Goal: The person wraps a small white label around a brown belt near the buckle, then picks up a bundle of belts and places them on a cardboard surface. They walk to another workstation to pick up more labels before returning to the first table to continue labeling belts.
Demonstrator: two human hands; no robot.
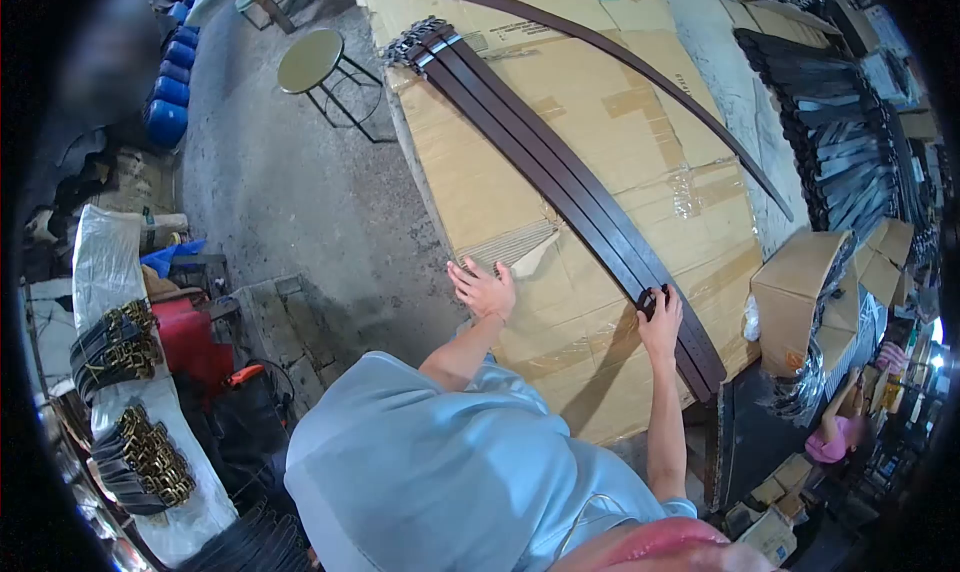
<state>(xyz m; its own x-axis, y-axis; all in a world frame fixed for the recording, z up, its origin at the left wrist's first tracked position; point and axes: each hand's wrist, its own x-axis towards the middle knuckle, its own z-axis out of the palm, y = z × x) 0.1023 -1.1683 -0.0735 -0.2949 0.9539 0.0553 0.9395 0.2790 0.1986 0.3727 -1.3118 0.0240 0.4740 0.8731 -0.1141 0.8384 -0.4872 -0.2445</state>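
Note:
A stack of dark brown belts (560, 162) lies side by side across the cardboard-covered table, with metal buckles (418, 42) bunched at the far end. My right hand (661, 327) is over the near part of these belts, its fingers curled round a small black thing (648, 299) whose kind I cannot make out. Fingers spread, my left hand (484, 290) rests on the cardboard (555, 347) near the table's left edge, beside a torn patch, and holds nothing. One single brown belt (620, 50) lies apart on the far right side, curving away from the stack.
A round stool (311, 62) stands left of the table. Many black belts (840, 132) are heaped at the right, above open cardboard boxes (800, 282). Belts with brass-coloured buckles (150, 462) lie at lower left. Blue containers (167, 122) line the wall; another person (835, 437) is at far right.

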